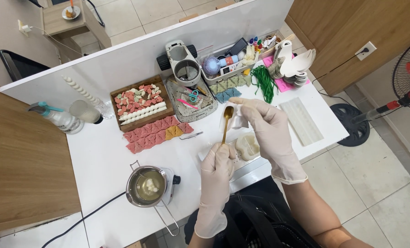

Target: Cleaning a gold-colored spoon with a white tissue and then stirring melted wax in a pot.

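- Left hand (pixel 218 166), gloved: fingers pinch the handle end of the gold spoon (pixel 226 123), keeping it upright over the white table (pixel 104 160).
- Right hand (pixel 264 124), gloved: fingers press a white wipe (pixel 238 115) around the bowl.
- Beyond: melting pot (pixel 146 186), tray of coloured pieces (pixel 140 103).

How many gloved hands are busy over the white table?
2. The left hand holds a gold spoon upright by its handle. The right hand presses a white cloth against the spoon's bowl. No other hands show in view.
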